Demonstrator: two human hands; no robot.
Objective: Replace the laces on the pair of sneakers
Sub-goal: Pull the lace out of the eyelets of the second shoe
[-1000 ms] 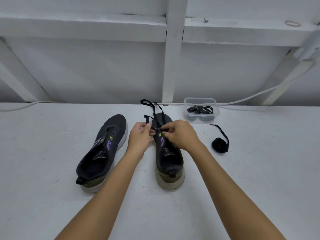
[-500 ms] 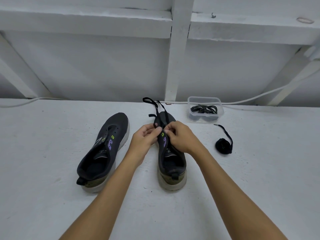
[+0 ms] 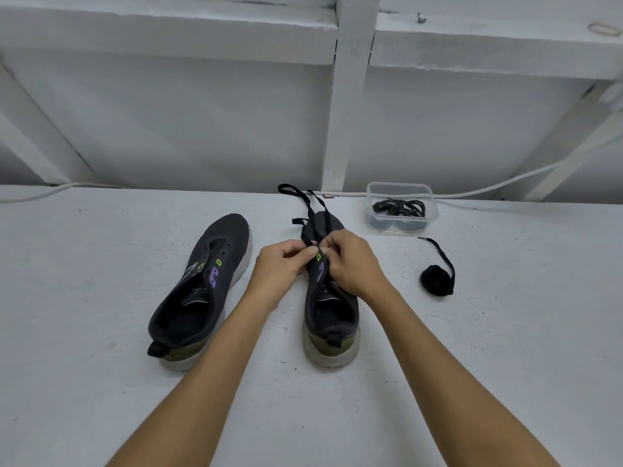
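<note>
Two dark sneakers stand on the white table (image 3: pixel 101 382), toes pointing away from me. The left sneaker (image 3: pixel 199 291) has no lace in its eyelets. Over the eyelets of the right sneaker (image 3: pixel 332 318), my left hand (image 3: pixel 281 269) and my right hand (image 3: pixel 354 261) meet, and both pinch a flat black lace (image 3: pixel 303 197). The lace's loose ends trail past the toe toward the wall. My fingers hide the eyelets they work at.
A clear plastic box (image 3: pixel 401 188) with dark laces inside sits at the back right. A rolled black lace (image 3: pixel 437 279) lies on the table right of the right sneaker. A white cable (image 3: pixel 505 183) runs along the wall.
My hands stay on the lace at the right sneaker's eyelets; the fingers have shifted slightly. The camera view has tilted a little.
</note>
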